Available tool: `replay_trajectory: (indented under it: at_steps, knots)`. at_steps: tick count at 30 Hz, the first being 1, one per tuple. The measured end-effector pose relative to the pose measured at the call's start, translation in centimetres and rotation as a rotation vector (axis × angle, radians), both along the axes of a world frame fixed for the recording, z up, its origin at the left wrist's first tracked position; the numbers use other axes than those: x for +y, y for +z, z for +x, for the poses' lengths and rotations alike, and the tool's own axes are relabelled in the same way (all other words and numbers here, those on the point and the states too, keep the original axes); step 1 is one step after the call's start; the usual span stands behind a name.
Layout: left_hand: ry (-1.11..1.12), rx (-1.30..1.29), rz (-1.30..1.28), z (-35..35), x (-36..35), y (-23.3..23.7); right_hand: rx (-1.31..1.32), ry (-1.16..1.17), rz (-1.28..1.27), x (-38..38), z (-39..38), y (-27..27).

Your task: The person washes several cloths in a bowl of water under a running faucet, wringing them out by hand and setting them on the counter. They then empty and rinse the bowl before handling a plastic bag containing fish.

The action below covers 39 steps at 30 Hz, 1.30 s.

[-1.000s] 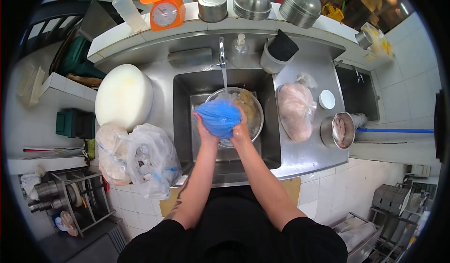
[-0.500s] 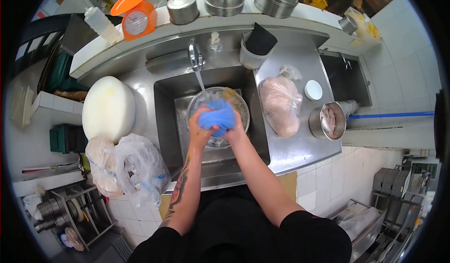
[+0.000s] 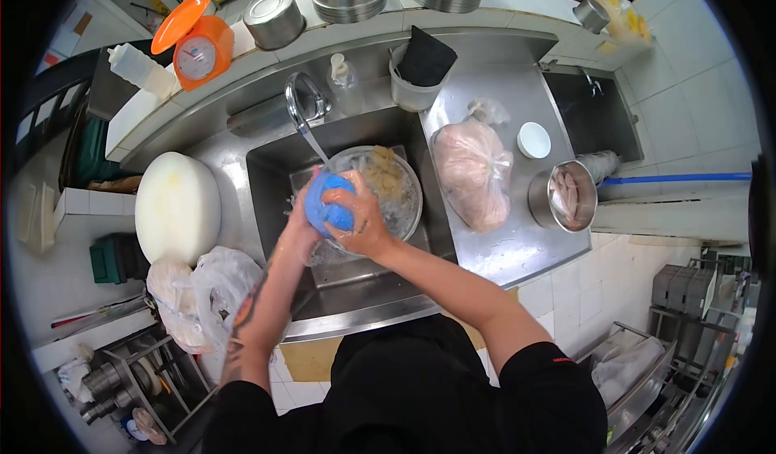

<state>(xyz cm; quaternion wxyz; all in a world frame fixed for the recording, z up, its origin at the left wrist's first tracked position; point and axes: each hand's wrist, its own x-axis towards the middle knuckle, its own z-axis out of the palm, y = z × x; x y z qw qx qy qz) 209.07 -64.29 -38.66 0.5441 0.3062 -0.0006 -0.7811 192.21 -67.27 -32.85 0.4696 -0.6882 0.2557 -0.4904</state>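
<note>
A bunched blue mesh cloth (image 3: 318, 198) is squeezed between my two hands above a clear round bowl (image 3: 418, 207). My left hand (image 3: 300, 218) presses against its left side, with most of the fingers hidden. My right hand (image 3: 364, 218) wraps over its right side, fingers curled across the blue. Inside the bowl is water with a yellowish-brown clump (image 3: 383, 171). Water runs from the faucet (image 3: 296, 102) just behind my hands, at the bowl's left rim. The bowl stands in a metal sink (image 3: 440, 228).
Right of the sink lie a tied bag of pinkish food (image 3: 473, 175), a small white bowl (image 3: 534, 140) and a steel pot (image 3: 543, 203). To the left are a thick white round block (image 3: 178, 207) and plastic bags (image 3: 222, 292). An orange scale (image 3: 202, 54) stands on the ledge.
Both hands have moved left with the blue cloth, nearer the bowl's left rim. The right hand has turned over the cloth and the bundle looks more compact. The camera view has shifted.
</note>
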Motion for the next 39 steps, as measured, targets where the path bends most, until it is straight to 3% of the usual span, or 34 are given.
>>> replay_trajectory:
  at_steps: [1,3,4,5,7,8,9,11,15,18,20,21,23,24,25,26,27,28,29,31,32,33,34,35,36,38,39]
  knots:
    - [0.002,-0.002,0.003,0.2,-0.7,0.7,0.092,0.031,-0.096,-0.1,-0.3,0.4]
    - [-0.091,-0.371,0.210,0.7,-2.1,2.5,0.183,0.062,-0.191,-0.4,-1.0,0.4]
    - [-0.137,-0.506,0.054,0.9,-2.5,3.5,0.251,0.130,-0.352,-0.6,-1.3,0.3]
    - [-0.138,-0.507,0.057,1.3,-3.0,3.9,0.318,0.198,-0.511,-0.6,-1.4,0.0]
    - [-0.505,-1.145,-0.687,2.3,-4.4,4.3,0.337,0.211,-0.576,-0.6,-1.1,-0.6]
    - [-0.625,-1.089,-0.137,2.6,-6.0,0.7,0.356,0.225,-0.645,-0.6,-0.9,-1.0]
    - [-0.626,-1.090,-0.131,2.7,-6.9,-1.0,0.353,0.227,-0.642,-0.7,-0.8,-1.6]
    - [-0.801,-1.402,-0.170,2.5,-7.7,-2.7,0.488,0.244,-0.722,-0.5,-0.4,-3.3]
    - [-0.999,-1.554,0.017,-1.4,-7.9,-1.9,0.669,0.308,-0.678,1.2,0.0,-6.8]
    - [-1.096,-1.684,0.017,-3.2,-6.1,-5.7,0.744,0.307,-0.623,3.5,-0.6,-9.5]
    - [-1.374,-1.699,0.009,-4.2,-4.8,-9.7,0.581,0.365,-0.547,4.4,-1.7,-11.8]
    - [-1.372,-1.691,0.013,-4.2,-3.7,-10.6,0.582,0.374,-0.545,4.4,-2.8,-11.8]
    - [-0.875,-1.279,0.093,-4.4,-2.0,-11.7,0.624,0.508,-0.155,3.7,-6.3,-11.2]
    - [-0.843,-0.791,0.116,-4.4,-2.2,-10.4,0.523,0.341,-0.015,3.6,-8.6,-11.2]
    - [-0.844,-0.788,0.116,-4.3,-2.1,-11.3,0.418,0.173,0.120,3.5,-11.4,-11.1]
    - [-0.808,-1.002,-0.055,-3.9,-1.6,-13.0,0.436,0.070,0.205,2.8,-14.8,-8.7]
    - [-0.762,-1.207,-0.227,-3.6,-0.8,-14.4,0.291,-0.042,0.284,3.0,-18.5,-10.8]
    - [-0.783,-1.394,-0.268,-2.9,0.0,-15.0,0.310,-0.187,0.455,3.4,-22.1,-9.7]
    - [-0.782,-1.386,-0.263,-2.3,1.2,-17.5,0.186,-0.303,0.758,4.0,-26.0,-9.8]
    - [-0.994,-1.969,-0.385,-1.8,3.6,-24.3,0.142,-0.453,0.857,4.1,-31.5,-8.3]
    - [-0.993,-1.959,-0.391,-2.4,4.4,-25.4,0.310,-0.573,0.781,4.1,-32.7,-6.8]
    - [-0.834,-2.052,-0.476,-3.3,5.4,-26.4,0.321,-0.577,0.779,4.4,-34.3,-7.3]
    - [-0.665,-2.134,-0.555,-4.4,6.3,-27.1,0.718,-0.725,0.515,4.9,-36.2,-8.3]
    - [-0.660,-2.123,-0.554,-5.7,7.0,-27.9,1.099,-0.848,0.218,4.9,-37.0,-9.0]
    - [-0.616,-2.206,-0.458,-7.3,7.7,-28.5,1.110,-0.848,0.216,4.7,-36.5,-8.2]
    - [-0.585,-2.272,-0.360,-8.5,8.2,-30.1,1.170,-0.907,-0.129,4.9,-33.2,-3.5]
    - [-0.763,-2.159,-0.284,-8.5,7.8,-31.2,1.182,-0.904,-0.124,5.0,-31.4,-2.4]
